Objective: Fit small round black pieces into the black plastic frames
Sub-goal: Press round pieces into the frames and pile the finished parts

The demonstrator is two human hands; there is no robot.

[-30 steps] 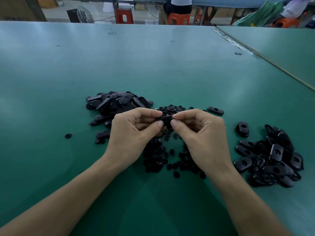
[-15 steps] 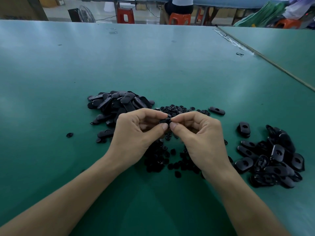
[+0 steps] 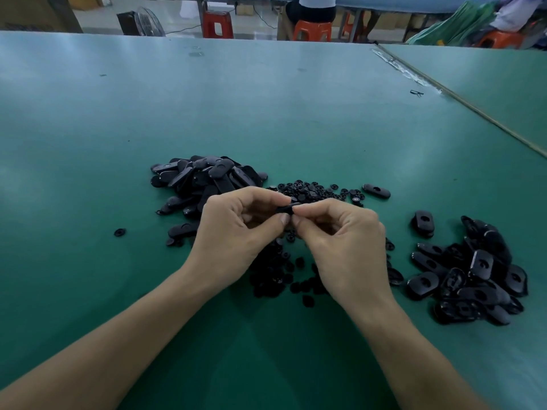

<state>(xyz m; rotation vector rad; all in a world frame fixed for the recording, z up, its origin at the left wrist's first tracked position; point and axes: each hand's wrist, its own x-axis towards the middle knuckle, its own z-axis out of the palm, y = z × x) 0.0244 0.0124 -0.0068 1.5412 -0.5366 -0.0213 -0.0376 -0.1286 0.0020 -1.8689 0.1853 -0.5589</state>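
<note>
Both hands, left hand (image 3: 236,232) and right hand (image 3: 340,241), pinch one black frame (image 3: 286,209) together above the round pieces (image 3: 313,192) on the table (image 3: 266,113), between two frame piles (image 3: 201,179)

Round pieces (image 3: 313,192) between two frame piles (image 3: 204,180)

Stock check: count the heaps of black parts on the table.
3. The left frame heap lies at far left. The round-piece heap is in the middle, partly hidden by the left hand and right hand. The right frame heap lies at right.
</note>
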